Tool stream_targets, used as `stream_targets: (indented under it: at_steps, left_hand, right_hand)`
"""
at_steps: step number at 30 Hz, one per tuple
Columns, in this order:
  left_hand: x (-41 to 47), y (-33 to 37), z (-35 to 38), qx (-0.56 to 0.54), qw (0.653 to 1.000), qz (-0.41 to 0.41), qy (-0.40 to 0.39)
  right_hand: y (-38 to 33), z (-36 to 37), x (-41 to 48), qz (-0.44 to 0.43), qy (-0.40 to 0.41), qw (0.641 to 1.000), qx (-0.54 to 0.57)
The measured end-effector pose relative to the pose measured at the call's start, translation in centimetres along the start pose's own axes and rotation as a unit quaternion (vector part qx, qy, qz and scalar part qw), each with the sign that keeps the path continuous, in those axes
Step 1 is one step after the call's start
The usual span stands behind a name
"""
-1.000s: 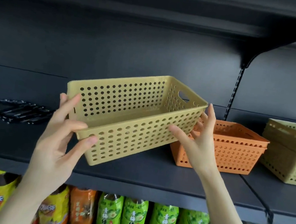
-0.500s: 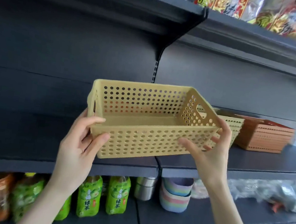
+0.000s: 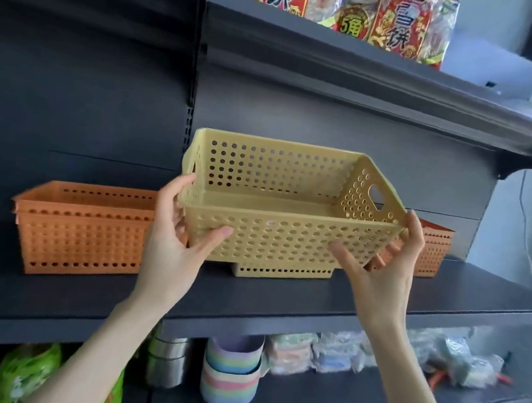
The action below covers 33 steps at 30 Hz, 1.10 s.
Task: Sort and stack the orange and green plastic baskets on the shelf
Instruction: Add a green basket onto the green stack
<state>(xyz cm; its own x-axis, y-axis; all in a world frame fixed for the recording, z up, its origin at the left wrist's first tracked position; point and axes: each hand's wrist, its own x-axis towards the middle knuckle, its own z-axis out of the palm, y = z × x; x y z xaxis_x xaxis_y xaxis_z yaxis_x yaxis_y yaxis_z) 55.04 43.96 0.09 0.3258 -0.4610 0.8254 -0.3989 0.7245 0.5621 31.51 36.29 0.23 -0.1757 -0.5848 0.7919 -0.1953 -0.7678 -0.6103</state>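
Observation:
A yellow-green perforated basket [image 3: 285, 210] is held in the air above the middle shelf [image 3: 278, 301]. My left hand [image 3: 178, 244] grips its left end and my right hand [image 3: 381, 267] grips its right end. Directly beneath it, the bottom of a stack of matching yellow-green baskets [image 3: 282, 273] peeks out on the shelf. An orange basket stack [image 3: 82, 228] stands to the left on the same shelf. Another orange basket stack [image 3: 433, 254] stands to the right, partly hidden by my right hand.
The upper shelf [image 3: 359, 75] hangs close above and carries red snack bags [image 3: 334, 4]. Below are pastel striped cups [image 3: 229, 376], steel cups [image 3: 165, 364], green bottles [image 3: 25, 372] and wrapped packets [image 3: 339, 353]. A slotted upright [image 3: 192, 90] divides the back panel.
Both hands have carried the yellow-green basket rightward along the shelf; it now hovers right over the matching stack, with orange stacks on both sides.

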Motion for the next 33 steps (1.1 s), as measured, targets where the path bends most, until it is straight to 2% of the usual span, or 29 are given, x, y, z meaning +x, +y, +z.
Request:
stream_targets:
  at_steps: [8, 15, 24, 28, 33]
  left_hand:
    - [7.0, -5.9, 8.0, 0.005, 0.999, 0.033, 0.041]
    - [11.3, -9.8, 12.7, 0.046, 0.997, 0.048, 0.041]
    - [11.6, -14.0, 15.4, 0.157, 0.985, -0.007, 0.070]
    - [11.0, -14.8, 16.5, 0.264, 0.959, -0.033, 0.096]
    - [8.5, -16.8, 18.7, 0.469, 0.869, 0.019, 0.158]
  right_hand:
    - [6.9, 0.7, 10.2, -0.029, -0.016, 0.999, 0.032]
    - [12.6, 2.2, 16.1, -0.044, -0.031, 0.996, 0.068]
    - [19.6, 3.0, 18.9, -0.025, -0.110, 0.992, 0.064]
    - [21.3, 2.7, 19.7, -0.023, -0.169, 0.984, 0.047]
    - [23.4, 3.1, 19.0, -0.047, -0.208, 0.977, -0.010]
